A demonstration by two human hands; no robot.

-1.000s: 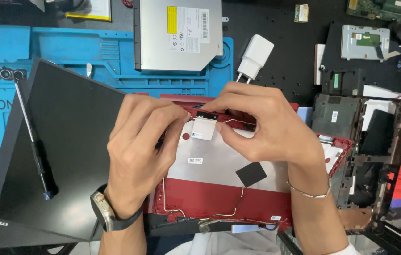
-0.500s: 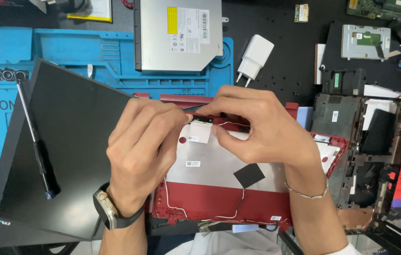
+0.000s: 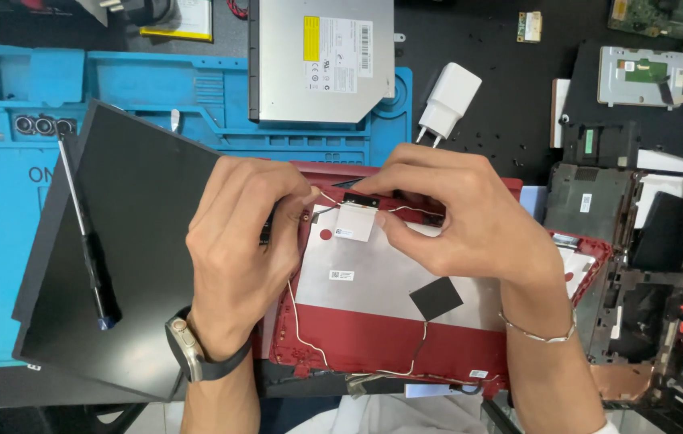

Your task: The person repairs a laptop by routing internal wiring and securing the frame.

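Barely shifted since earlier: left hand (image 3: 241, 257) and right hand (image 3: 458, 221) both pinching white tab (image 3: 355, 223) at red lid (image 3: 390, 341) top edge. Step: likely freeing tab; next needs gentle, even peel.

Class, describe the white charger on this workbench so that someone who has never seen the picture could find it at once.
Start at the blue mat covering the bench's left half and follow its top edge right to the silver drive. Just right of the drive, on the black surface above the right hand, lies the charger. It is the only plain white block with two metal prongs.
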